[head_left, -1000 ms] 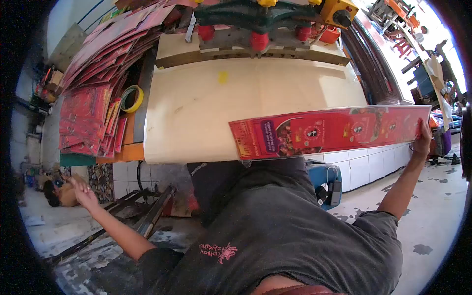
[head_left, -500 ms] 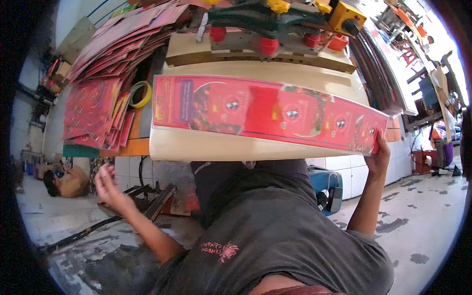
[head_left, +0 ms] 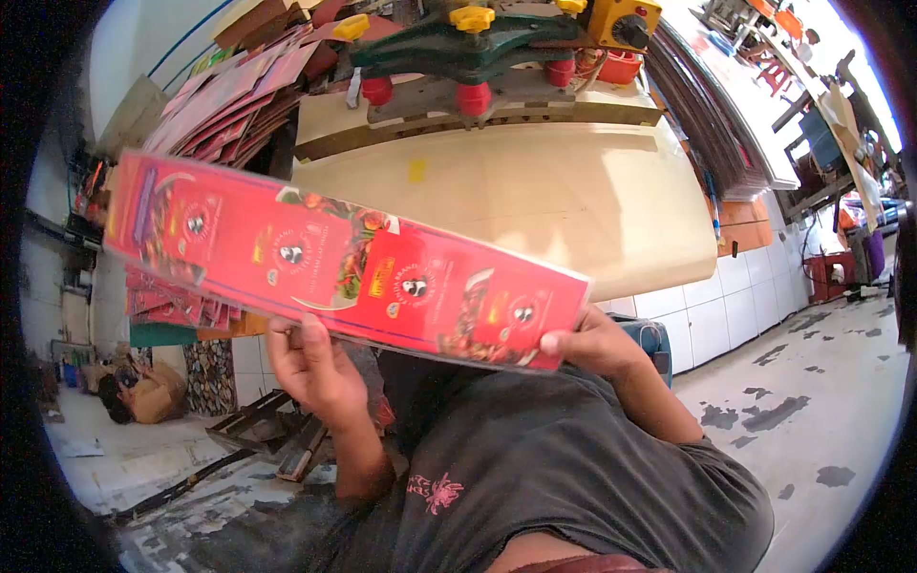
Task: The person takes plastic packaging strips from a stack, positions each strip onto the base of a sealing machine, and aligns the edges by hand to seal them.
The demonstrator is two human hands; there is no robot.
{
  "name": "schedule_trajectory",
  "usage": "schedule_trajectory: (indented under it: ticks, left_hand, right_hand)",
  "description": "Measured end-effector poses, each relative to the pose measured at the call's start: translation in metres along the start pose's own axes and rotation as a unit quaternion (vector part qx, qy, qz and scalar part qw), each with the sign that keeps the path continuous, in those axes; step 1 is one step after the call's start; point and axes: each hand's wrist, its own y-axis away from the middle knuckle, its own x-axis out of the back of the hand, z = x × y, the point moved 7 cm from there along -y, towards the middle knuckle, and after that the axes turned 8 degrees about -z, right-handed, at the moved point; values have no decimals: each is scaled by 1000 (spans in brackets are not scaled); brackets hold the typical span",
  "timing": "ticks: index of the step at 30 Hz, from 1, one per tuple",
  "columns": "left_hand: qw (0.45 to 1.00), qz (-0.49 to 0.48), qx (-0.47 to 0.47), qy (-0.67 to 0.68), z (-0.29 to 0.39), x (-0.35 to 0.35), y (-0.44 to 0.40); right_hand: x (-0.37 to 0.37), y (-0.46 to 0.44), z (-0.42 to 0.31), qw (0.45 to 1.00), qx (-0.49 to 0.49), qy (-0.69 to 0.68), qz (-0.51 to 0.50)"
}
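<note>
"So, what has just changed, reading left to right?"

"Your printed strip (head_left: 346,263) has swung left since a second ago; in view its left end now partly covers the pile of small red cards (head_left: 167,307), contact not determinable. Your left hand (head_left: 320,368), then free, now closes narrowly on the near edge, thumb over the printed face. Your right hand (head_left: 597,344) keeps the right end, by the front edge of the pale board (head_left: 535,191): thumb on top, other fingers mostly hidden behind."

"Meaning for your work?"

"Judgement: with two grip points instead of one, you should steer and tilt the strip more surely, though a long portion extends beyond your left grip."

"Counts, same direction?"

"One person (head_left: 158,392), low at far left. Heaped red sheets (head_left: 229,105): overlapping, uncountable. One strip in your hands, bearing four panda emblems (head_left: 291,253). Three yellow knobs (head_left: 472,19) and three red cylinders (head_left: 472,98) about one green frame (head_left: 458,53). One yellow control box (head_left: 626,24). One stack of dark boards (head_left: 707,115), its layers too fine to count."
</note>
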Motion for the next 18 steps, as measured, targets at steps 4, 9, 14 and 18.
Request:
schedule_trajectory:
  ticks: [4, 9, 14, 18]
  left_hand:
    - [1000, 11, -20, -14, 13, 28, -22]
    - [995, 54, -32, -82, 45, 51, -45]
    - [983, 34, -51, -174, 68, 71, -46]
    - [970, 14, -52, -235, 72, 84, -47]
  right_hand:
    - [-2, -4, 11, 976, -62, 161, -130]
    - [-8, -2, 7, 969, -72, 163, -172]
    - [-6, 2, 5, 931, -79, 309, -175]
    - [-7, 1, 6, 917, -84, 339, -195]
